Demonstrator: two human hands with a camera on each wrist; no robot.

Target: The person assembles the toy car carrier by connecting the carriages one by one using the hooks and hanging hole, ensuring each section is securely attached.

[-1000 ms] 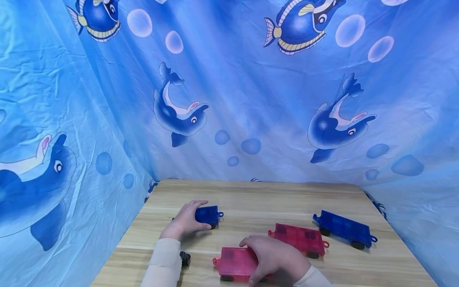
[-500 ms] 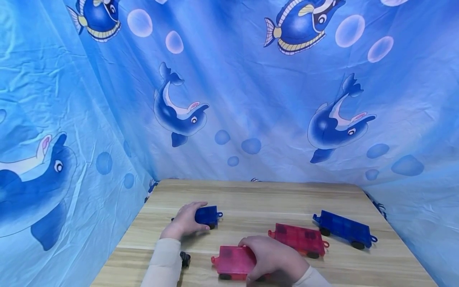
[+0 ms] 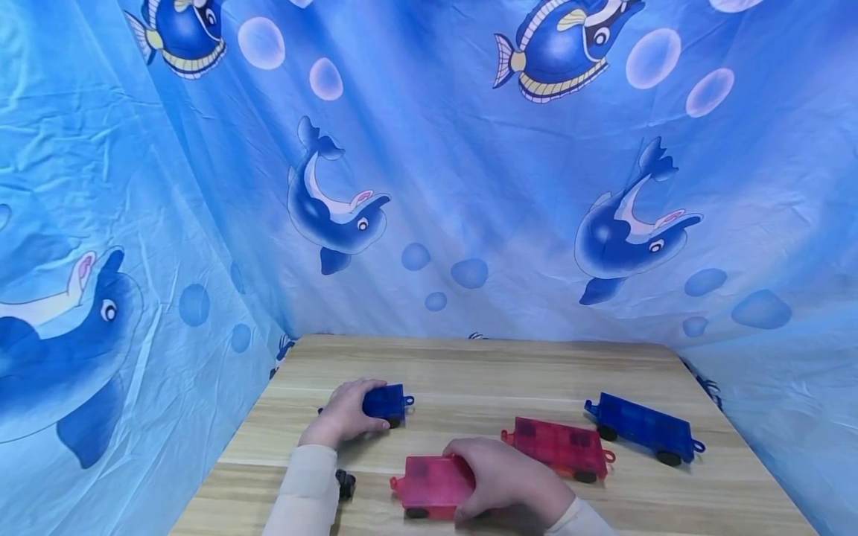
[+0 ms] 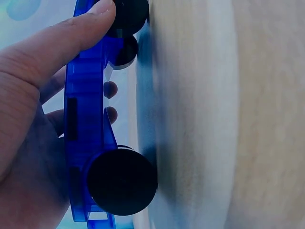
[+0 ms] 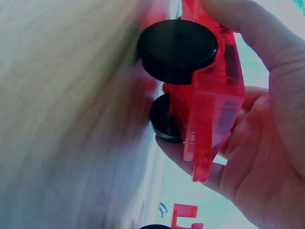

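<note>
My left hand (image 3: 345,413) grips a translucent blue toy train wagon (image 3: 384,402) at the left of the table. Its thumb (image 4: 71,43) lies along the near side and the other fingers reach round the far side. A hitch loop sticks out at the wagon's right end. Near the table's front, my right hand (image 3: 506,480) holds a translucent red toy train wagon (image 3: 432,482) by its right part, thumb near and fingers far. In the right wrist view, the red wagon's black wheels (image 5: 178,50) are close to the wooden surface. The palm hides its right end in the head view.
Behind the right hand stands a second red wagon (image 3: 559,445). A second blue wagon (image 3: 643,426) stands at an angle farther right. A small black object (image 3: 345,485) shows beside the left sleeve. The wooden table (image 3: 482,372) meets blue sea-patterned cloth (image 3: 436,186) behind.
The red wagon in my right hand has moved a little left and slightly away from me. My left hand and its blue wagon have shifted very slightly left. The other wagons stay put.
</note>
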